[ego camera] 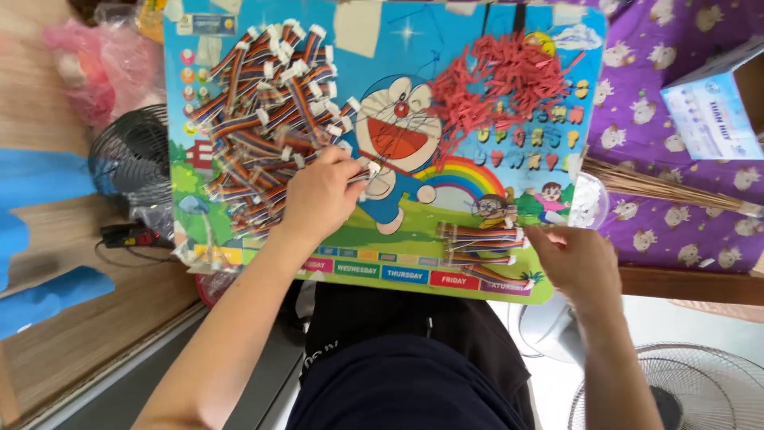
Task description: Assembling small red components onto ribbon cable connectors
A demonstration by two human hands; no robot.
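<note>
Ribbon cables (263,119) lay heaped on the cartoon board's (414,263) left half, right under my left hand (322,195), which pinched one cable lying left-right. My right hand (577,263) rested loosely open, touching the sorted bundle (481,247).

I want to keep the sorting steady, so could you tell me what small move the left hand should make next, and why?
Probably lift the left hand clear of the big heap of rainbow-striped ribbon cables with white connectors, carrying the one cable pinched at its fingertips, towards the small row of laid-out cables on the colourful cartoon board. The right hand already rests beside that row.
</note>
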